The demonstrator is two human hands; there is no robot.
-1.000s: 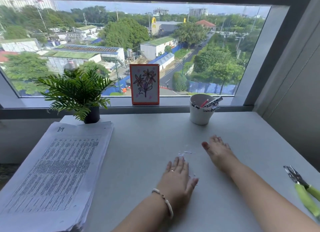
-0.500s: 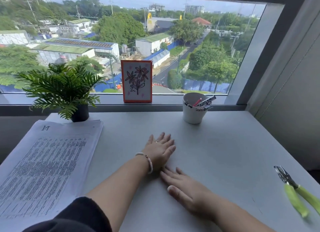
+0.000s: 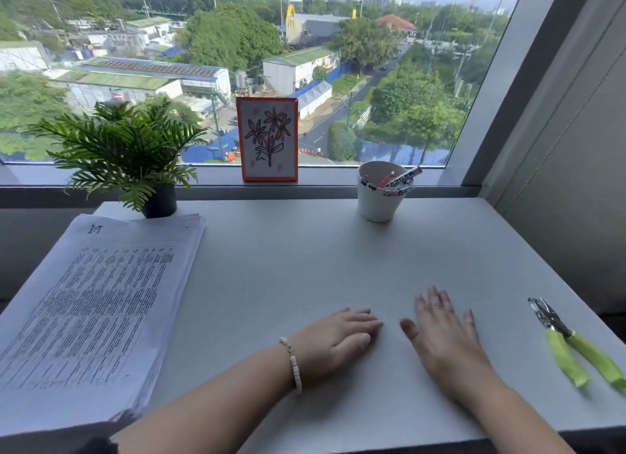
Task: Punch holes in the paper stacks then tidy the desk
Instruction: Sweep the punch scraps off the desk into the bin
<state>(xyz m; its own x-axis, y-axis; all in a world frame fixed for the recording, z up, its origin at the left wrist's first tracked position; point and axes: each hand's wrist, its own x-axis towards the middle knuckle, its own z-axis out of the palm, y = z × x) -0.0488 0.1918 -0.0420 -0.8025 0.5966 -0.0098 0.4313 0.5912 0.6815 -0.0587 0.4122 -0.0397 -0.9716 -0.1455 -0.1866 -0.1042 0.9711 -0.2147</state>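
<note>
A thick stack of printed paper (image 3: pixel 91 314) lies on the left part of the white desk (image 3: pixel 305 250). A hole punch with green handles (image 3: pixel 572 345) rests near the desk's right edge. My left hand (image 3: pixel 335 341), with a bead bracelet on the wrist, lies palm down on the desk near the front, fingers together and pointing right. My right hand (image 3: pixel 443 338) lies flat a little to its right, fingers spread, holding nothing. The two hands are apart by a small gap. Neither touches the paper or the punch.
A potted green plant (image 3: pixel 132 155) stands at the back left behind the paper. A framed flower drawing (image 3: pixel 267 143) leans on the window sill. A white cup with markers (image 3: pixel 381 192) stands at the back right. A grey wall runs along the right.
Both hands have slid over the desk. The left hand came back toward the front and right; the right hand moved right and now lies beside it. The small paper bits seen earlier no longer show.
</note>
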